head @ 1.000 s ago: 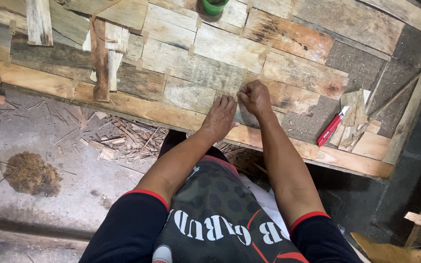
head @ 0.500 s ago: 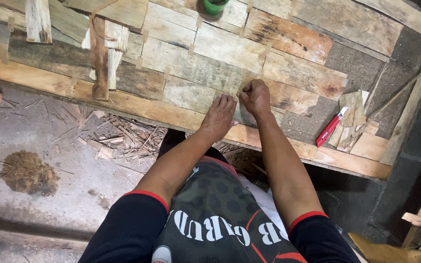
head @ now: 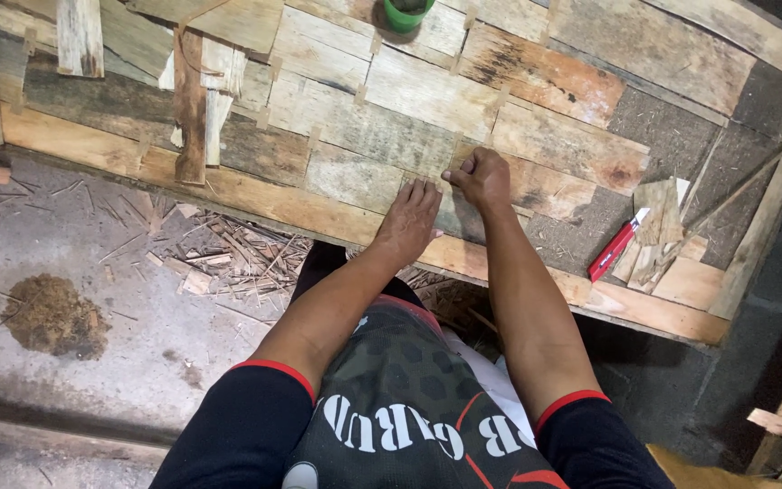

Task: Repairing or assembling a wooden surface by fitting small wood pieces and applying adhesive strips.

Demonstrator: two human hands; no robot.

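Weathered wood everywhere: a patchwork panel of flat reclaimed planks [head: 536, 86] fills the upper frame. Left hand [head: 409, 217] lies flat, fingers spread, on a pale plank [head: 355, 181] at frame centre. Right hand [head: 480, 177] is curled in a fist just beside it, pinching something too small to tell, maybe a thin wood sliver. Planks look stiff, rough, splintery, light; best gripped by the long edges. Red utility knife [head: 615, 251] lies right of centre, green cup [head: 407, 13] at top edge, sawdust pile [head: 52, 314] lower left.

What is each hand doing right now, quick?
Left hand: open, fingers flat on the wooden panel.
Right hand: closed in a fist on the panel; whether it holds anything cannot be told.
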